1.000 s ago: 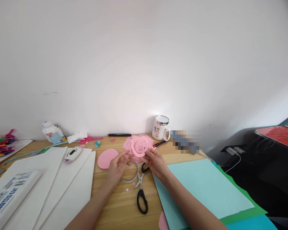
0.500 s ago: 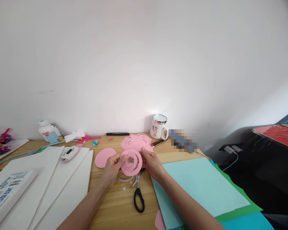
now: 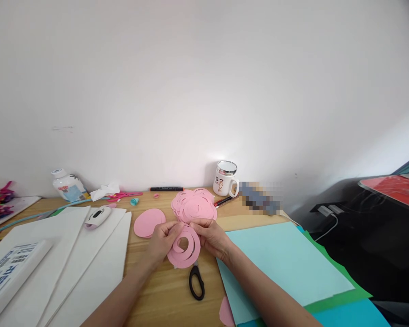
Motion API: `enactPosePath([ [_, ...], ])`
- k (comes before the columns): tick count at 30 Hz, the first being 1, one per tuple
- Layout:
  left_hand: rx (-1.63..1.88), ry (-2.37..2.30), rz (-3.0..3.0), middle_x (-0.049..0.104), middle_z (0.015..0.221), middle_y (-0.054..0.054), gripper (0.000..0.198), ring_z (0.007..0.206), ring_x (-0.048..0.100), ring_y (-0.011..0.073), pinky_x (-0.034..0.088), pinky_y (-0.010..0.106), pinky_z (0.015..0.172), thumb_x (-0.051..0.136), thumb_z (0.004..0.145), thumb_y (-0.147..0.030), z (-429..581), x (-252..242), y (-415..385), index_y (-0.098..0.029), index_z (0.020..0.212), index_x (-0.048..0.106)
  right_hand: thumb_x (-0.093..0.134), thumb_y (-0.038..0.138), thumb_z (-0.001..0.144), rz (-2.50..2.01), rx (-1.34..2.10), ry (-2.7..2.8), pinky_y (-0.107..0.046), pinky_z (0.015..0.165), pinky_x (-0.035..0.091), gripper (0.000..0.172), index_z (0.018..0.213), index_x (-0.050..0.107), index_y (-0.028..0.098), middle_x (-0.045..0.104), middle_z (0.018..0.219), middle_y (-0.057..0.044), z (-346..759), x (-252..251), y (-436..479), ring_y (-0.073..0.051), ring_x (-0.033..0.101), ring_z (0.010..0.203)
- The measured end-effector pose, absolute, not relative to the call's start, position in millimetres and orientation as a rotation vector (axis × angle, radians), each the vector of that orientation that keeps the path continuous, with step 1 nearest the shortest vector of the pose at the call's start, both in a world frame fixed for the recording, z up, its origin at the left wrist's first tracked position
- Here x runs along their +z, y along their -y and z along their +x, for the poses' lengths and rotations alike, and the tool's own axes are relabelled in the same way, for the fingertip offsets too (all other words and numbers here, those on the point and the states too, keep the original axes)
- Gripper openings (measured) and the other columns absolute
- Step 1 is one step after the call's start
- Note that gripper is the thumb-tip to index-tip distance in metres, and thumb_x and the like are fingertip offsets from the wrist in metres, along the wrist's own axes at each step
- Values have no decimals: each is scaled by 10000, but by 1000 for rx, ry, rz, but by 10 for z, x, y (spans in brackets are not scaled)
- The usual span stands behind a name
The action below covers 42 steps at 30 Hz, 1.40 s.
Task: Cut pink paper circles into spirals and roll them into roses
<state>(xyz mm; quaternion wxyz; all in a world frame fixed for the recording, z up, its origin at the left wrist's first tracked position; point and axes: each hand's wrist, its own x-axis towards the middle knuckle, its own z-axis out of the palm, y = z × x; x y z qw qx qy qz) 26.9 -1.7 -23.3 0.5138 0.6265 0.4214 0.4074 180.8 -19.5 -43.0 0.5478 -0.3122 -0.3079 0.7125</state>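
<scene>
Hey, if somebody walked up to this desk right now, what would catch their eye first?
Probably the pink paper spiral, held just above the wooden desk between the left hand and the right hand. Right behind it lies a pile of pink spiral cutouts, with a plain pink disc to the left. The light blue sheet spread at right also stands out.

Wooden surface (image 3: 163, 295) carries white sheets (image 3: 71, 254), teal paper (image 3: 286, 263), pink paper circles (image 3: 194, 206), scissors (image 3: 196, 281), mug (image 3: 225, 178), black marker (image 3: 166, 189).
</scene>
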Motion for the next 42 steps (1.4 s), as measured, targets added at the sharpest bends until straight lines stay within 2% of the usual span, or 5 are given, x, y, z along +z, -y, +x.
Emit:
enactPosePath([
  [8,996,-1051,1560,415,464,-41,377,453,349,87,280,198,416,609,706,-439,285,-207,40,-159,484,489,845,281,526,-730,1709,717,-272,694,516,319,769,734,108,714,698,-49,1785,-442,208,-130,645,636],
  [18,944,-1094,1650,333,483,-53,436,472,286,79,238,209,427,555,718,-495,281,-233,27,-169,480,389,846,305,524,-803,1706,732,-263,654,499,325,760,737,110,705,665,-46,1793,-478,199,-116,623,588],
  [31,933,-1116,1628,397,489,-36,401,489,356,97,305,211,447,575,710,-481,268,-272,-1,-151,500,487,788,391,604,-824,1670,858,-256,617,461,336,807,740,127,668,651,-24,1815,-389,226,-120,584,594],
  [36,931,-1122,1635,452,501,-20,405,504,400,110,334,216,461,567,713,-491,271,-250,5,-140,511,537,791,410,587,-840,1645,874,-259,612,457,353,798,744,131,676,667,-35,1814,-411,220,-124,578,595],
  [42,928,-1144,1612,419,498,-28,419,503,377,108,325,217,461,565,704,-518,268,-256,6,-143,520,530,796,425,565,-868,1609,881,-289,643,463,380,809,747,138,684,681,-43,1810,-416,222,-149,588,636],
])
